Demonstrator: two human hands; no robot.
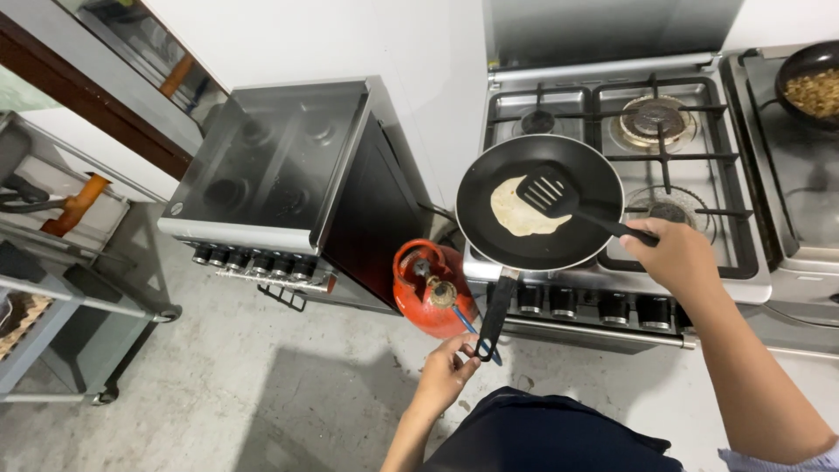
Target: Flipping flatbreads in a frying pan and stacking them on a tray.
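Left hand grips the black pan handle; right hand clasps the spatula on pale flatbread.

Frying pan sits on front-left burner of the stove ahead of me, flatbread in it, spatula head on the bread. My left hand on the pan handle, right hand on the spatula handle. Gas cylinder on floor left of stove; second stove further left; another pan far right.
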